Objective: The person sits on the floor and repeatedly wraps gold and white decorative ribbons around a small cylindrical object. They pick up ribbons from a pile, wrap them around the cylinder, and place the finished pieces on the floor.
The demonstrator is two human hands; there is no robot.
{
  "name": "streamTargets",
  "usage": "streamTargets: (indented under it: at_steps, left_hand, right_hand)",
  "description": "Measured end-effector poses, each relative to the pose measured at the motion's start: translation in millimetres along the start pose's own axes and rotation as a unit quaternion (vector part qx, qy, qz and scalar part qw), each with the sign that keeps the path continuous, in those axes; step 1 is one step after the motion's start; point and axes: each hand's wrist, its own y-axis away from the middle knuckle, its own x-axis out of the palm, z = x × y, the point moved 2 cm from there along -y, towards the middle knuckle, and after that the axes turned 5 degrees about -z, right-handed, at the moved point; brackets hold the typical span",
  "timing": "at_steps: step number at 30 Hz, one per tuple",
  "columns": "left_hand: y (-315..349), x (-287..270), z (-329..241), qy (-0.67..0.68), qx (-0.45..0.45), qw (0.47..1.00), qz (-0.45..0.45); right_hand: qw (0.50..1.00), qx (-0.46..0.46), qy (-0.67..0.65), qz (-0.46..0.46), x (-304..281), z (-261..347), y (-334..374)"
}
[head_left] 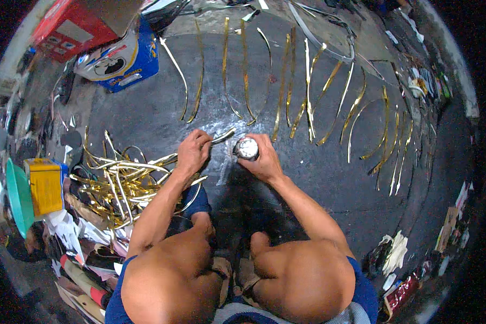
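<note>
My left hand (pixel 194 154) is closed in a pinch on a narrow gold strip (pixel 224 135), whose free end points right over the dark floor mat (pixel 162 108). My right hand (pixel 264 162) wraps round a small can (pixel 247 147) with a shiny silvery top, standing just right of the strip's end. Fingers and the can's side are partly hidden from above. Left of my left hand lies a tangled heap of gold and whitish strips (pixel 116 178). Beyond both hands, several single gold strips (pixel 278 102) are laid out side by side in a fan.
A red box (pixel 73 32) and a blue-and-white box (pixel 127 67) stand at the far left. Nearer on the left are a yellow box (pixel 46 183) and a green round dish (pixel 18 191). Scraps (pixel 65 229) litter the left edge; a red packet (pixel 402 296) lies at the lower right.
</note>
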Motion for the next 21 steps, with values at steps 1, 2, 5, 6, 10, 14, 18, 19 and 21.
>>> streamTargets:
  at_steps: [1,2,5,6,10,14,18,19,21]
  left_hand:
    - [-1.9,1.8,-2.5,0.017,-0.024,1.0,0.006]
    - [-4.7,4.1,-5.6,0.035,-0.047,0.998,0.012]
    - [-3.1,8.7,-1.1,0.088,-0.119,0.989,0.013]
    - [-4.1,12.6,-0.8,0.165,-0.166,0.971,0.038]
    - [-0.5,22.5,-6.4,0.382,-0.286,0.874,0.093]
    - [5.1,21.6,-8.6,0.482,-0.307,0.804,0.166]
    - [23.9,21.7,-1.9,0.601,-0.397,0.663,0.207]
    - [32.5,16.9,2.7,0.612,-0.401,0.638,0.237]
    - [37.4,7.8,5.3,0.679,-0.357,0.58,0.273]
  right_hand:
    - [0.999,0.049,-0.017,0.002,2.9,-3.4,-0.4]
    - [0.995,0.099,-0.032,0.003,3.9,-7.4,-0.2]
    - [0.956,0.264,-0.119,-0.052,-1.9,-3.0,-3.0]
    - [0.936,0.314,-0.134,-0.086,-10.5,-5.4,-4.7]
    - [0.9,0.265,-0.279,-0.206,-28.0,4.2,-17.0]
    - [0.906,0.232,-0.318,-0.156,-7.8,43.4,-25.1]
    - [0.956,0.2,-0.169,-0.131,4.5,54.2,-17.2]
    - [0.952,0.229,-0.165,-0.118,2.4,50.3,-16.0]
    - [0.946,0.282,-0.125,-0.097,-9.3,41.8,-13.3]
